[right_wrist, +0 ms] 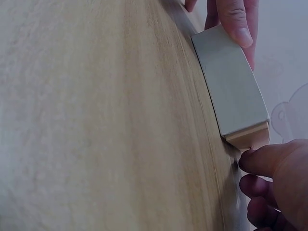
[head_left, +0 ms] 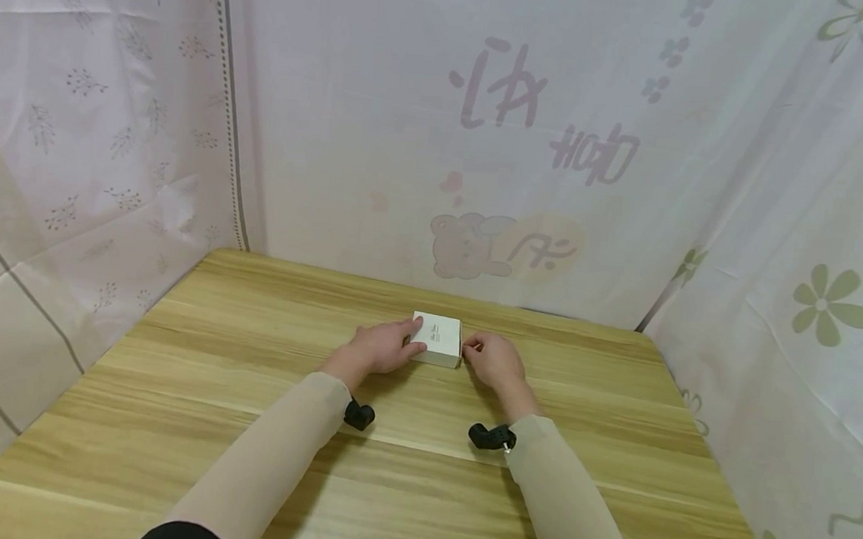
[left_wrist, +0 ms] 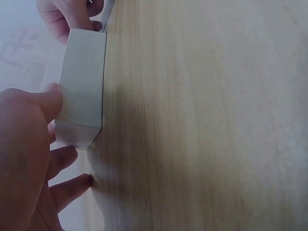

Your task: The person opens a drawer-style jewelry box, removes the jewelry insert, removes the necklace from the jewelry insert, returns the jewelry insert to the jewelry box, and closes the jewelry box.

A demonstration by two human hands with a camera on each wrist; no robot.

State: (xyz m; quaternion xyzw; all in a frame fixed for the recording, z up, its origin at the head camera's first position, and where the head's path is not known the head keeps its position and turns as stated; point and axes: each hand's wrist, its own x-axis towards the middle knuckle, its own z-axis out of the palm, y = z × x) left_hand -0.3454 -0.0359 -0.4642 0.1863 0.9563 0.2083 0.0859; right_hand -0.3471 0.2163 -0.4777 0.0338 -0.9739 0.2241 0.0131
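Observation:
A small white cardboard box [head_left: 437, 339] with fine dark print on its top lies flat toward the back of the wooden table. My left hand [head_left: 383, 346] grips its left end, thumb [left_wrist: 49, 102] on the near side and fingers across the top and end. At the right end a tan inner part [right_wrist: 248, 136] shows inside the white outer sleeve [right_wrist: 230, 82]. Thumb and curled forefinger of my right hand [head_left: 495, 359] pinch at this end; the forefinger's contact is partly hidden.
The wood-grain table [head_left: 401, 493] reaches back to a pale printed curtain [head_left: 351, 130], with more curtain on both sides. Black wrist cameras [head_left: 491, 436] sit at both cuffs, low over the tabletop.

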